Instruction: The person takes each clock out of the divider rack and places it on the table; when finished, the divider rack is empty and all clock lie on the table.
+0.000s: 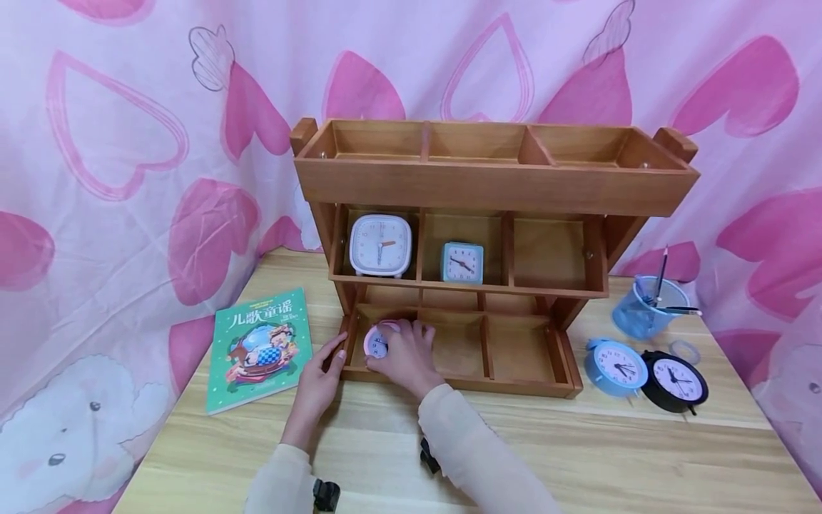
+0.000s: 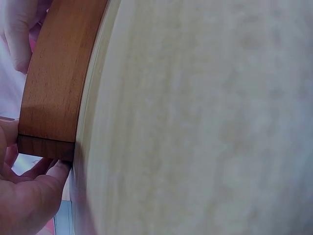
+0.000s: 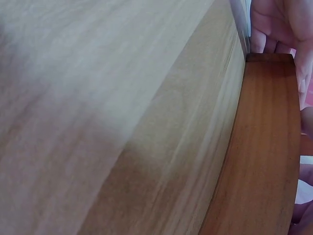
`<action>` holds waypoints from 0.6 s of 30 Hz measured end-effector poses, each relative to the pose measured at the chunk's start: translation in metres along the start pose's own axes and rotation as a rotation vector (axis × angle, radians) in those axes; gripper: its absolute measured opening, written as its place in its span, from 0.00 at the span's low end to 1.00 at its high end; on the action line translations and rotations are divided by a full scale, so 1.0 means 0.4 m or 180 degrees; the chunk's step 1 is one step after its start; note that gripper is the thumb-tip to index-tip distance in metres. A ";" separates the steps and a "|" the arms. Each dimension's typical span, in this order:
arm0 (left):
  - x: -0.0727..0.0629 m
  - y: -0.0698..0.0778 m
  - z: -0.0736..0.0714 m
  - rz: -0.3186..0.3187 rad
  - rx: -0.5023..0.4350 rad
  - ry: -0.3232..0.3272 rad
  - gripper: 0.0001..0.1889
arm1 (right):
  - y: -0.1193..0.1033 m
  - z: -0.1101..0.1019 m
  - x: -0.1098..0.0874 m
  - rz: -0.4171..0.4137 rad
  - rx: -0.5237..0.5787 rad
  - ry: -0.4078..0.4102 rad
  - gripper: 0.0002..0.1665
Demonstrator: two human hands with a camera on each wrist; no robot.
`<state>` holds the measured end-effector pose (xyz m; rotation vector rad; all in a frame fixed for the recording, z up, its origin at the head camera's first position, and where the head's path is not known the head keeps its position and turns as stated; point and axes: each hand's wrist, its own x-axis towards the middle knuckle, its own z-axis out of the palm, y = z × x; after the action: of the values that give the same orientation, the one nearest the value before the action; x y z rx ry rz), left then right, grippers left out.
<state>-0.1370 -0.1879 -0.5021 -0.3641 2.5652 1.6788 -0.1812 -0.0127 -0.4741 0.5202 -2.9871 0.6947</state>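
A three-tier wooden shelf (image 1: 494, 187) with divided compartments stands on the table. My right hand (image 1: 409, 359) reaches into the lowest tier's left compartment and grips a small round pink clock (image 1: 376, 345), covering its right side. At that tier's left front corner, my left hand (image 1: 320, 382) holds the side wall. In the left wrist view, the left hand's fingers (image 2: 36, 196) bend around the end of the front board (image 2: 58, 83). The middle tier holds a white square clock (image 1: 380, 245) on the left and a small light-blue square clock (image 1: 462, 263) in the centre.
A green children's book (image 1: 260, 350) lies left of the shelf. On the right are a blue alarm clock (image 1: 616, 366), a black alarm clock (image 1: 676, 382), a clear ring (image 1: 684, 351) and a blue mesh pen cup (image 1: 632, 314) with pens. A pink heart-patterned curtain (image 1: 411, 57) hangs behind.
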 end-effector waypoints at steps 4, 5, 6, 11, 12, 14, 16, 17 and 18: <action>-0.002 0.002 0.000 -0.0018 0.0022 0.0014 0.21 | 0.004 -0.001 0.003 -0.0007 0.0063 0.0061 0.33; -0.003 0.002 0.000 -0.0020 0.0022 0.0008 0.21 | 0.006 0.000 0.003 -0.0017 0.0056 0.0073 0.33; -0.003 0.001 0.000 -0.0020 0.0021 0.0000 0.21 | 0.007 0.000 0.003 -0.0023 0.0054 0.0087 0.33; 0.000 -0.003 0.000 -0.0028 0.0020 0.0008 0.21 | 0.009 -0.011 0.001 -0.0132 0.0106 0.0290 0.34; 0.001 -0.003 0.000 -0.0024 0.0031 0.0015 0.21 | 0.007 -0.019 -0.001 -0.0160 0.0170 0.0349 0.34; 0.000 -0.003 0.001 -0.0004 0.0053 0.0028 0.21 | 0.007 -0.038 -0.008 -0.0247 0.0276 0.0486 0.35; 0.001 -0.004 0.002 0.0010 0.0064 0.0042 0.21 | 0.008 -0.063 -0.020 -0.0338 0.0420 0.0609 0.36; 0.001 -0.004 0.002 0.0027 0.0068 0.0047 0.21 | 0.009 -0.077 -0.027 -0.0395 0.0506 0.0662 0.36; 0.001 -0.006 0.003 0.0043 0.0065 0.0054 0.21 | 0.012 -0.091 -0.035 -0.0465 0.0589 0.0713 0.35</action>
<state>-0.1372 -0.1880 -0.5047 -0.3621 2.6006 1.6598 -0.1712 0.0117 -0.4448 0.6167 -2.6632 0.9519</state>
